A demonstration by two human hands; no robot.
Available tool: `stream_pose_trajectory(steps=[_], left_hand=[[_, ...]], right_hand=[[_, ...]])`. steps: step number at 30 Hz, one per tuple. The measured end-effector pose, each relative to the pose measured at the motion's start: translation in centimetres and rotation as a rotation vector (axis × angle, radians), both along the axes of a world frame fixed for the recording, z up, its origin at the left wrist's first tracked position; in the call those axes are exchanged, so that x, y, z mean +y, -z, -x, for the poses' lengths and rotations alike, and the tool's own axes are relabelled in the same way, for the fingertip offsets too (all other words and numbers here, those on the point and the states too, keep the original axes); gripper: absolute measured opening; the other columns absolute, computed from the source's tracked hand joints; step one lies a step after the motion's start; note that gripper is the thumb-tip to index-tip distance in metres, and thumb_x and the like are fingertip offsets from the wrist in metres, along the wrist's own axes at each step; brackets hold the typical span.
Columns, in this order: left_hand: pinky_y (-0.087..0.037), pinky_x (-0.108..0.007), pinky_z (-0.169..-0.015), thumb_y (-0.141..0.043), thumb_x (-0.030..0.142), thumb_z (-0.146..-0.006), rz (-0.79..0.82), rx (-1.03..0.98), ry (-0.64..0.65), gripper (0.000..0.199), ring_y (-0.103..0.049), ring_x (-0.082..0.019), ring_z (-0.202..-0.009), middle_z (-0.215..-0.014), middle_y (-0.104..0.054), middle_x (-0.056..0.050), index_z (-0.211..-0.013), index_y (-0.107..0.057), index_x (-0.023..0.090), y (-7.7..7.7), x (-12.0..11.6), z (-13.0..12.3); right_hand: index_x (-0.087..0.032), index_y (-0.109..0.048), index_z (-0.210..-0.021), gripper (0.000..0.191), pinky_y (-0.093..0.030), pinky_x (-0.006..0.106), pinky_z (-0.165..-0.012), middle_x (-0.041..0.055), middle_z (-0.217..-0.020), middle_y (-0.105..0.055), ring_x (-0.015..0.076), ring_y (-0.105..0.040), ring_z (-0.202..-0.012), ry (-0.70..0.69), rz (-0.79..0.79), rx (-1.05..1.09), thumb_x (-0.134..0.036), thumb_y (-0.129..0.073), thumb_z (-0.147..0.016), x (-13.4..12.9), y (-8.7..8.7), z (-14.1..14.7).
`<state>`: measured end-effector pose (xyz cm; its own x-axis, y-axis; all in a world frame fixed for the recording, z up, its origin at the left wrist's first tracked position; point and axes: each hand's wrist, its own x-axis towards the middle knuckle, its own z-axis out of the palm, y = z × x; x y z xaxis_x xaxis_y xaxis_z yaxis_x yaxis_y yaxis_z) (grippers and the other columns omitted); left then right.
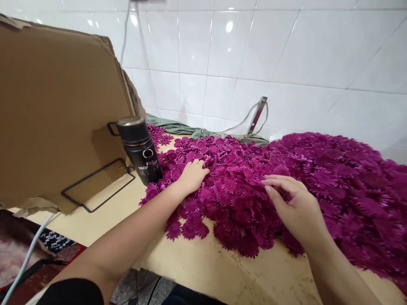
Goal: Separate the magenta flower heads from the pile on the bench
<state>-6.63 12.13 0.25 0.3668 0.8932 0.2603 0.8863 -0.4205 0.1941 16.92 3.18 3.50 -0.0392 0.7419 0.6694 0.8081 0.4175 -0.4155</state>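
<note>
A large heap of magenta flower-shaped pieces (232,186) spreads over the tabletop and rises higher toward the right. My left hand (193,176) rests palm down on the left part of the heap, its fingers slightly apart and bent over the flowers; nothing held shows. At the heap's middle, my right hand (291,201) has its thumb and fingers brought near each other at the edge of the flowers. Whether a petal or flower lies between those fingertips is too small to tell.
A black vacuum flask (140,148) stands left of the heap, beside a large cardboard sheet (57,106) and a bent black wire frame (98,184). Green cloth (171,125) lies along the white tiled wall, where a metal bar (257,114) leans. The wooden table's (203,262) front edge is near.
</note>
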Motion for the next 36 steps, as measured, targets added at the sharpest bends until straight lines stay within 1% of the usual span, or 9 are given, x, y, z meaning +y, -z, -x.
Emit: stream_pose_trajectory(steps=[4,9,14,17,18,21,25,32,36], left_hand=[[-0.039,-0.038,-0.089,-0.052,0.014,-0.081,-0.047,0.007,0.005,0.020,-0.053,-0.025,-0.100,-0.094,-0.064,-0.010,-0.088,-0.070,0.021,0.0,0.9,-0.4],[-0.038,-0.040,-0.086,-0.041,0.023,-0.088,-0.088,-0.119,-0.125,0.026,-0.056,-0.026,-0.094,-0.091,-0.064,-0.012,-0.084,-0.065,0.015,-2.7,1.9,-0.3],[-0.044,-0.030,-0.066,-0.033,0.021,-0.090,-0.004,-0.308,-0.163,0.030,-0.058,-0.019,-0.070,-0.071,-0.061,-0.005,-0.075,-0.058,0.016,-4.6,-0.7,-1.7],[-0.042,-0.022,-0.056,-0.044,0.020,-0.084,0.122,-0.460,-0.016,0.016,-0.053,-0.012,-0.058,-0.061,-0.055,0.003,-0.073,-0.055,0.018,-3.9,-3.8,-3.3],[-0.041,-0.021,-0.056,-0.047,0.017,-0.081,0.183,-0.611,0.038,0.008,-0.051,-0.011,-0.056,-0.059,-0.052,0.005,-0.078,-0.055,0.018,-3.5,-4.8,-3.7],[-0.039,-0.021,-0.055,-0.051,0.014,-0.077,0.285,-0.870,0.070,0.011,-0.046,-0.009,-0.053,-0.057,-0.045,0.008,-0.086,-0.051,0.019,-2.3,-6.9,-4.4],[-0.041,-0.025,-0.060,-0.048,0.018,-0.080,0.229,-0.825,0.039,0.009,-0.051,-0.012,-0.060,-0.063,-0.050,0.005,-0.089,-0.050,0.019,-1.8,-8.3,-4.2],[-0.047,-0.033,-0.078,-0.054,0.025,-0.080,0.045,-0.773,0.062,0.018,-0.059,-0.018,-0.083,-0.087,-0.063,-0.004,-0.097,-0.056,0.019,-2.0,-9.1,-4.1],[-0.048,-0.032,-0.077,-0.057,0.021,-0.079,0.074,-0.732,0.116,0.017,-0.061,-0.018,-0.082,-0.090,-0.068,-0.003,-0.095,-0.061,0.022,-2.2,-8.7,-5.1]], right_hand=[[-0.021,-0.067,-0.081,0.017,-0.046,0.043,-0.084,0.0077,-0.088,-0.069,0.0232,-0.061,-0.087,-0.061,0.029,0.015,-0.028,-0.051,-0.081,-0.5,0.3,-0.2],[-0.021,-0.065,-0.084,0.019,-0.050,0.040,-0.077,0.0079,-0.087,-0.068,0.0228,-0.062,-0.084,-0.077,0.144,0.151,-0.033,-0.051,-0.080,-0.7,-0.2,0.8],[-0.015,-0.059,-0.105,0.037,-0.054,0.037,-0.074,0.0142,-0.103,-0.066,0.0224,-0.064,-0.087,-0.134,0.435,0.500,-0.037,-0.059,-0.075,0.3,-1.2,4.0],[-0.015,-0.058,-0.106,0.041,-0.052,0.039,-0.081,0.0147,-0.108,-0.065,0.0235,-0.063,-0.093,-0.211,0.541,0.637,-0.033,-0.065,-0.069,1.1,-0.8,5.4],[-0.015,-0.059,-0.102,0.038,-0.051,0.039,-0.083,0.0134,-0.105,-0.067,0.0233,-0.064,-0.093,-0.251,0.545,0.653,-0.031,-0.065,-0.068,1.2,-0.5,5.6],[-0.017,-0.063,-0.089,0.024,-0.050,0.037,-0.082,0.0088,-0.091,-0.070,0.0213,-0.065,-0.085,-0.351,0.532,0.657,-0.028,-0.061,-0.067,1.1,0.4,5.8],[-0.018,-0.063,-0.078,0.016,-0.050,0.034,-0.071,0.0053,-0.075,-0.069,0.0194,-0.064,-0.073,-0.319,0.520,0.610,-0.028,-0.057,-0.067,0.5,0.8,5.7],[-0.020,-0.054,-0.058,0.022,-0.040,0.029,-0.054,-0.0008,-0.052,-0.055,0.0142,-0.049,-0.051,-0.038,0.387,0.452,-0.037,-0.053,-0.073,0.5,0.1,5.6],[-0.020,-0.053,-0.058,0.028,-0.041,0.028,-0.056,-0.0002,-0.055,-0.055,0.0146,-0.049,-0.055,-0.099,0.414,0.531,-0.043,-0.051,-0.074,0.5,0.2,5.4]])
